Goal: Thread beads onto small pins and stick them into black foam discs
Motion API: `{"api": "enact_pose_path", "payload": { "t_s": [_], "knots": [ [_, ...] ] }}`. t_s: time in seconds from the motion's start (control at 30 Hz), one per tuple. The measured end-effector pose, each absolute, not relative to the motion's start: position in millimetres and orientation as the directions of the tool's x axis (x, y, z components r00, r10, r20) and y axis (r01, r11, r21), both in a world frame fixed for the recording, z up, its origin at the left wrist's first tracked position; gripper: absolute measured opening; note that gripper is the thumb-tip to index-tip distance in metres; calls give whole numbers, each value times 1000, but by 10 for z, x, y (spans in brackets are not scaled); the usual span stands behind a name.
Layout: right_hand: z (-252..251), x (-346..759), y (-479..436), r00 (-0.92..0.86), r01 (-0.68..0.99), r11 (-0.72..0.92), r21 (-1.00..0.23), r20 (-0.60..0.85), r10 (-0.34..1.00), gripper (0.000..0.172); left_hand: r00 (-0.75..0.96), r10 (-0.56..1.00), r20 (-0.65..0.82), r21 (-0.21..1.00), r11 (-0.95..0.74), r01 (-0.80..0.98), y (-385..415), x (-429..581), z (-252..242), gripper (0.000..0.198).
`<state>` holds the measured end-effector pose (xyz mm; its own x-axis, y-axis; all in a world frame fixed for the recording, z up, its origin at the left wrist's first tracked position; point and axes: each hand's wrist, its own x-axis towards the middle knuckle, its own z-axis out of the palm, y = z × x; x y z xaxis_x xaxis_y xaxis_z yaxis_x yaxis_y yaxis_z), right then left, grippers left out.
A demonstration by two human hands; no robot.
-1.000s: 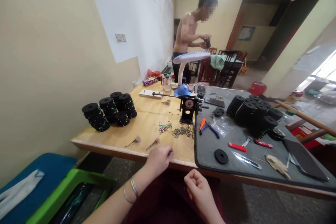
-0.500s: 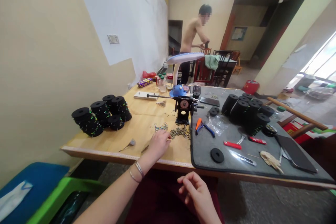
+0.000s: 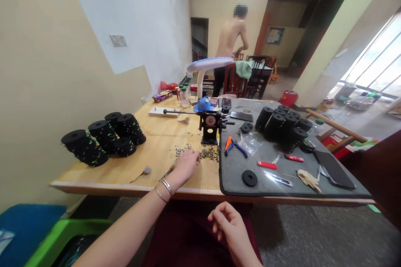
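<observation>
My left hand (image 3: 187,164), with metal bangles at the wrist, reaches onto the wooden tabletop. Its fingers bend down at the edge of a pile of small brass-coloured pieces (image 3: 209,153); what the fingertips hold, if anything, is hidden. Beside the fingers lies a scatter of small bluish bits (image 3: 182,149). A thin object with a reddish part (image 3: 169,171) shows partly behind the hand. In front of the table edge, over my lap, my right hand (image 3: 228,224) is curled with thumb and forefinger together. I cannot make out anything between them.
A black device with a dial and rod (image 3: 209,125) stands behind the piles, near a desk lamp (image 3: 208,63). Black foam spools (image 3: 100,131) stand left. Pliers (image 3: 236,148), a foam ring (image 3: 249,178) and more spools (image 3: 275,123) are on the grey mat (image 3: 234,185). A person (image 3: 232,39) stands beyond.
My view has shifted slightly, so the table appears further left. My left hand stays at the pile, and my right hand stays curled over my lap. The person beyond has turned further away.
</observation>
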<state>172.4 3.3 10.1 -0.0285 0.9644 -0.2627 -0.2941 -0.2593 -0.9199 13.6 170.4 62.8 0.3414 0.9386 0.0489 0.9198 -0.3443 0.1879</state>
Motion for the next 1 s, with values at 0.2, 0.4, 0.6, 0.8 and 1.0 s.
{"api": "enact_pose_path", "payload": {
  "t_s": [0.2,0.4,0.6,0.8,1.0],
  "knots": [
    [124,1707,24,-15,-294,-271,-917,-279,960,38,357,934,15,179,-354,918,1756,139,637,14],
    [117,1719,14,-10,-287,-268,-920,-276,961,40,386,922,20,199,-382,903,1680,160,615,15],
    [53,1732,27,-35,-278,-263,-924,-264,964,43,403,915,26,266,-395,879,1595,134,579,14],
    [-14,1739,33,-44,-277,-255,-926,-253,966,42,339,941,21,330,-326,886,1583,25,621,16],
    [-40,1722,27,-47,-277,-265,-924,-262,964,42,364,931,24,358,-347,867,1612,82,566,7]
  ]
}}
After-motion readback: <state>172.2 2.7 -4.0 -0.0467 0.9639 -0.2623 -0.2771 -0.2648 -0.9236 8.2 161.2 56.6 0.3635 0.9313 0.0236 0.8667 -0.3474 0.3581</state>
